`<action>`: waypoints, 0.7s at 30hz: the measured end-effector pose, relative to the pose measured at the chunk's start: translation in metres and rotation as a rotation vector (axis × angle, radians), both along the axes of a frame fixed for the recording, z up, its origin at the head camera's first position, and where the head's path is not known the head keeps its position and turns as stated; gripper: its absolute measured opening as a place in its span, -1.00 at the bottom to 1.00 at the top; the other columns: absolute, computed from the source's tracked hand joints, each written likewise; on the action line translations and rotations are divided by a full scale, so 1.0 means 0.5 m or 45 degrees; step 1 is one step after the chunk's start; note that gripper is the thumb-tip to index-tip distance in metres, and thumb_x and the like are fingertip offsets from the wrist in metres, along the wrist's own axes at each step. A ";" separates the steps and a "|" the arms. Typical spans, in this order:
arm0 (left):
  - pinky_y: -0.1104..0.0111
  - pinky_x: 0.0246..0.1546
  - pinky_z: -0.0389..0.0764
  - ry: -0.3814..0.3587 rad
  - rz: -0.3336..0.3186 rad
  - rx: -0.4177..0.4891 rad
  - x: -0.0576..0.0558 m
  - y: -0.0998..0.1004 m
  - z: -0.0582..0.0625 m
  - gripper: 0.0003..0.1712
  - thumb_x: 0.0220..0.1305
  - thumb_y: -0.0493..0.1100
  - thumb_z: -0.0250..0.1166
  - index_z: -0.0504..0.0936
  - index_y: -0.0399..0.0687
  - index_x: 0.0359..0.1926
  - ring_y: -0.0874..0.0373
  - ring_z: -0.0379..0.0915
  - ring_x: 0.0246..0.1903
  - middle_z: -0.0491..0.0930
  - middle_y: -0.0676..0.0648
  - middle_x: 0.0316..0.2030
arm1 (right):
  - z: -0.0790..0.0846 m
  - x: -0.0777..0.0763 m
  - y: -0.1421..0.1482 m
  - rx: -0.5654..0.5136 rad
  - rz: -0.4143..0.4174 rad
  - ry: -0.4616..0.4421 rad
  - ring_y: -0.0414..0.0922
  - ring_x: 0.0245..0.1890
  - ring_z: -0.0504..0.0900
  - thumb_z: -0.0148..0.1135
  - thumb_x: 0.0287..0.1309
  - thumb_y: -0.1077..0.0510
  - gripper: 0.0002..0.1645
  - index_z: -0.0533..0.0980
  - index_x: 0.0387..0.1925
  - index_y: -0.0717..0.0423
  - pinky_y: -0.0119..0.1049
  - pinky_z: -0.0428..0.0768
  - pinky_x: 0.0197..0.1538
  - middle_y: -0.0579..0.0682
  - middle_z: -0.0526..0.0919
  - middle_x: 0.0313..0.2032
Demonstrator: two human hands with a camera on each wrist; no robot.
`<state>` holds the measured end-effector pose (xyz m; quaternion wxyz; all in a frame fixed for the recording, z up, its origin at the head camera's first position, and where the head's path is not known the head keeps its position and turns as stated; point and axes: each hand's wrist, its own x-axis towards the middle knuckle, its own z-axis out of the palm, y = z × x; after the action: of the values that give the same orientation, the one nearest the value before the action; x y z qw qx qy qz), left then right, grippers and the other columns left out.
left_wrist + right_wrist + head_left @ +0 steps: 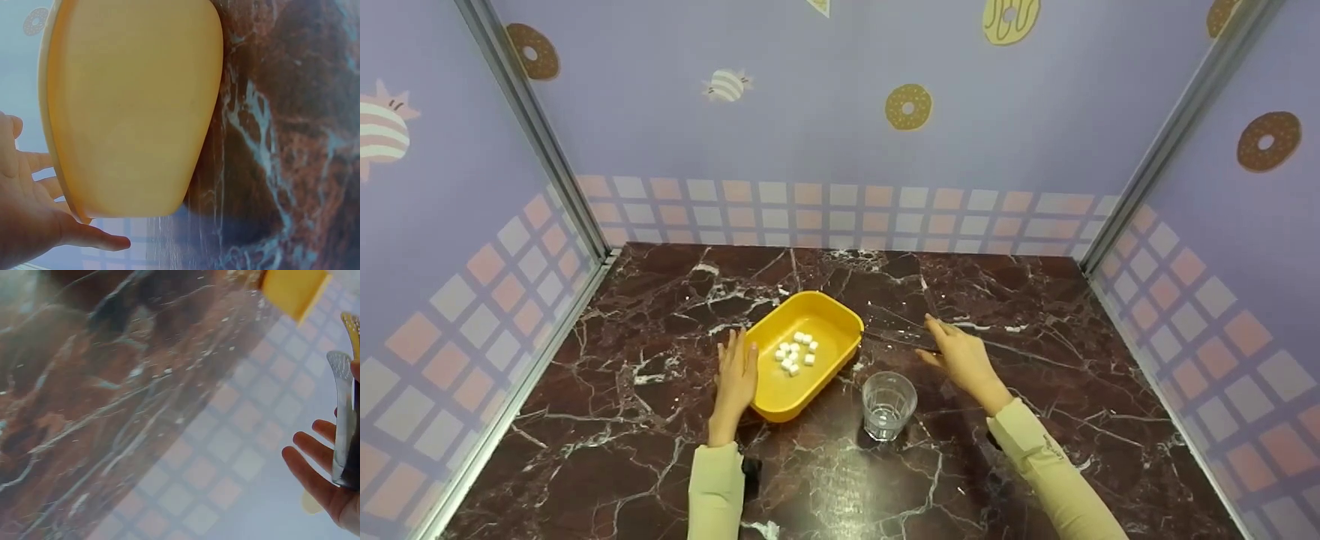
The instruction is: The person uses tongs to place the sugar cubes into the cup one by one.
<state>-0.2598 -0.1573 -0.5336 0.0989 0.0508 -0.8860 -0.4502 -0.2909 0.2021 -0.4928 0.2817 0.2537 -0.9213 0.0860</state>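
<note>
A yellow plastic tub [782, 390] sits on the table at centre-left, with several small white cubes [787, 364] inside. My left hand [735, 381] rests against the tub's left side with its fingers straight, the thumb at the rim. In the left wrist view some of those fingers [112, 242] are partly behind the tub's rim. A clear drinking glass [889, 405] stands upright between the tub and my right hand [964, 360]. That hand holds metal tongs [342, 422] with perforated tips and a dark handle; their arms are apart, with no cube seen between them.
Dark red marble-patterned table [622, 465] bears pale specks to the tub's right. Lilac walls [825, 142] with doughnut and check prints enclose the back and both sides, with metal posts [1177, 112] at the corners.
</note>
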 end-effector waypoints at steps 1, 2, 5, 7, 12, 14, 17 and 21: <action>-0.37 0.11 -0.24 0.001 0.000 0.001 0.001 0.000 0.001 -0.37 0.37 0.12 -0.28 -0.03 0.00 0.37 -0.26 -0.43 0.35 -0.17 -0.16 0.39 | 0.005 0.002 -0.007 -0.003 0.007 0.002 0.01 -0.25 0.65 0.33 -0.13 -0.05 -0.34 0.41 0.01 0.17 -0.10 0.59 -0.39 0.07 0.66 -0.17; -0.36 0.12 -0.23 0.001 0.002 0.002 0.002 0.000 0.001 -0.38 0.37 0.11 -0.28 -0.02 0.01 0.37 -0.25 -0.43 0.35 -0.17 -0.16 0.39 | 0.010 0.004 -0.014 -0.002 0.014 -0.001 0.01 -0.29 0.66 0.32 -0.12 -0.06 -0.34 0.40 0.02 0.16 -0.10 0.58 -0.43 0.06 0.67 -0.19; -0.36 0.12 -0.21 0.009 0.010 0.003 0.002 0.001 0.001 -0.38 0.37 0.11 -0.27 -0.01 0.01 0.37 -0.25 -0.43 0.35 -0.16 -0.16 0.39 | 0.024 0.010 -0.036 -0.034 0.058 -0.015 0.01 -0.43 0.65 0.29 -0.10 -0.07 -0.35 0.38 0.03 0.13 -0.12 0.54 -0.53 0.04 0.67 -0.22; -0.36 0.12 -0.18 0.018 0.012 0.000 0.001 0.002 0.001 -0.38 0.37 0.11 -0.27 0.00 0.00 0.37 -0.25 -0.42 0.35 -0.14 -0.16 0.39 | 0.035 0.014 -0.049 -0.065 0.093 -0.012 0.01 -0.53 0.63 0.29 -0.09 -0.06 -0.39 0.39 0.00 0.11 -0.12 0.52 -0.56 0.04 0.68 -0.22; -0.35 0.12 -0.17 0.027 0.011 -0.006 -0.003 0.004 0.001 -0.37 0.36 0.12 -0.25 0.02 -0.04 0.36 -0.26 -0.38 0.35 -0.12 -0.18 0.38 | 0.053 0.019 -0.080 -0.139 0.162 0.007 -0.12 -0.76 0.43 0.30 -0.07 -0.01 -0.48 0.44 -0.02 0.02 -0.18 0.45 -0.64 0.01 0.69 -0.39; -0.34 0.13 -0.17 0.029 0.016 -0.011 -0.004 0.003 0.001 -0.37 0.36 0.11 -0.25 0.03 -0.05 0.36 -0.26 -0.37 0.35 -0.11 -0.17 0.38 | 0.059 0.020 -0.091 -0.156 0.176 -0.010 -0.16 -0.78 0.39 0.28 -0.04 0.03 -0.57 0.48 -0.08 0.01 -0.21 0.42 -0.66 -0.01 0.67 -0.52; -0.33 0.15 -0.17 0.034 0.014 -0.024 -0.003 0.002 -0.001 -0.38 0.36 0.10 -0.24 0.03 -0.05 0.36 -0.25 -0.38 0.35 -0.10 -0.17 0.38 | 0.064 0.021 -0.103 -0.207 0.206 -0.103 -0.20 -0.72 0.48 0.21 0.03 0.13 -0.80 0.55 -0.26 0.07 -0.26 0.46 -0.62 -0.04 0.65 -0.61; -0.32 0.15 -0.18 0.021 -0.002 -0.041 -0.001 -0.002 -0.001 -0.38 0.37 0.09 -0.24 0.02 -0.05 0.36 -0.24 -0.42 0.35 -0.12 -0.16 0.38 | 0.070 0.018 -0.107 -0.372 0.246 -0.195 -0.17 -0.58 0.59 0.10 0.13 0.22 -0.82 0.61 -0.41 0.22 -0.30 0.55 -0.47 0.03 0.68 -0.52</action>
<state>-0.2603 -0.1583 -0.5339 0.1067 0.0447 -0.8924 -0.4363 -0.2820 0.1487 -0.4579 0.2352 0.2900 -0.8892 0.2646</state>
